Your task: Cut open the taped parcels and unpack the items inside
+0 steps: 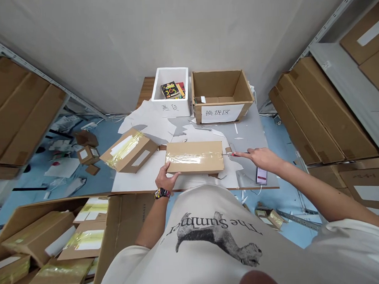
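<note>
In the head view, a taped cardboard box [194,152] lies on the table right in front of me, clear tape running along its top. My left hand [166,178] grips its left front corner, thumb along the front side. A utility knife [235,154] with a red part is held in my right hand [261,158]. Its thin blade points left and meets the box's right end at the tape line; most of the handle is hidden by my fingers. Left of this box, a second taped box [130,150] with white labels rests at an angle.
At the table's back stand a white foam bin [171,108] holding books and an open carton [224,107] with a handwritten label. A phone [261,176] lies near my right forearm. Below left, a large carton [124,219] holds several taped parcels. Shelved boxes [321,108] flank the table.
</note>
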Available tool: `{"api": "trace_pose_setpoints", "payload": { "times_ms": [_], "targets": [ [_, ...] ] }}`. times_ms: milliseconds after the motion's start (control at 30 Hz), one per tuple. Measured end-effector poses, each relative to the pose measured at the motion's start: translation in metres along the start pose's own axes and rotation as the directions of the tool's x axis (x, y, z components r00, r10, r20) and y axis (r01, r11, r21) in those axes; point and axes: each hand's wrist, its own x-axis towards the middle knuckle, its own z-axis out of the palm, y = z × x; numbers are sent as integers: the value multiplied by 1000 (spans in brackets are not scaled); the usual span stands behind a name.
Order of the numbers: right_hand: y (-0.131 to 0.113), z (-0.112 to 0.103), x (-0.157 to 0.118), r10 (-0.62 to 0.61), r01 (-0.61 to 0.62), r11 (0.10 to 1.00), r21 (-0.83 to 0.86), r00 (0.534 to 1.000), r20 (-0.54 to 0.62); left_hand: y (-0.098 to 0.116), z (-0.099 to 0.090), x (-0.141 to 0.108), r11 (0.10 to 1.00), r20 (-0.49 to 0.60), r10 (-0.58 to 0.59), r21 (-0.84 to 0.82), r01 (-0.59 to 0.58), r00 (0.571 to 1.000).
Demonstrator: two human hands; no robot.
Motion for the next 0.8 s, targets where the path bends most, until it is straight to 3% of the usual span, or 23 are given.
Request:
{"api": "trace_pose_setpoints", "payload": {
  "times_ms": [167, 333, 433, 600, 700, 800],
  "targets": [
    [-2, 16, -14, 74, -75, 997, -28, 997, -27, 11, -13, 9, 999, 23, 47, -4, -47, 999],
    [-12, 45, -40, 335, -319, 930, 182, 940, -65, 42, -29, 38, 991, 11, 118, 58, -118, 993],
    [-34, 61, -39, 399, -310, 854, 417, 905, -146, 68, -8, 74, 972, 149, 235, -45, -231, 960],
    [-76, 72, -9, 466, -181, 690, 701, 852, -239, 87, 60, 129, 920, 477, 374, -81, -384, 796],
    [-89, 70, 4, 508, -143, 625, 768, 822, -260, 81, 81, 141, 902, 548, 384, -50, -429, 743],
    [-92, 70, 7, 517, -136, 607, 783, 816, -260, 77, 83, 139, 888, 521, 418, -59, -457, 745]
  ]
}}
